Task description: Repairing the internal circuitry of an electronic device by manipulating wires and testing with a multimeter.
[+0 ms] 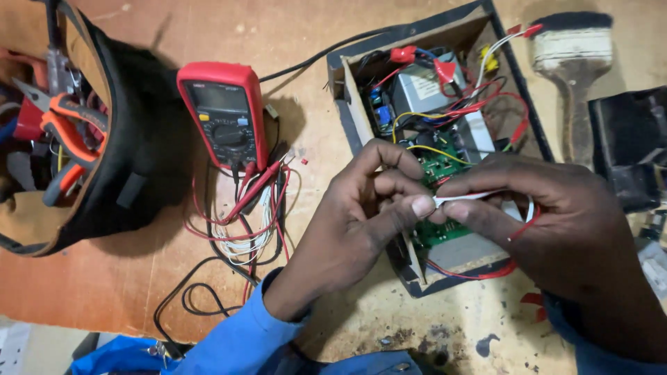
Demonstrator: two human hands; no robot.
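My left hand (358, 215) and my right hand (556, 222) meet over an open box (338, 69) that holds a green circuit board (439, 167), a grey metal unit and many red, yellow and white wires. Both hands pinch the same thin white wire (462, 198) between thumb and fingers, the left at its tip, the right further along. A red wire (524, 226) loops over my right hand's fingers. Blue sleeves cover both forearms.
A red multimeter (224, 114) with red and black probe leads lies left of the box on the brown workbench. A black tool bag (121, 132) with orange-handled pliers (69, 118) sits at far left. A paintbrush (573, 62) and a black object (629, 146) lie at right.
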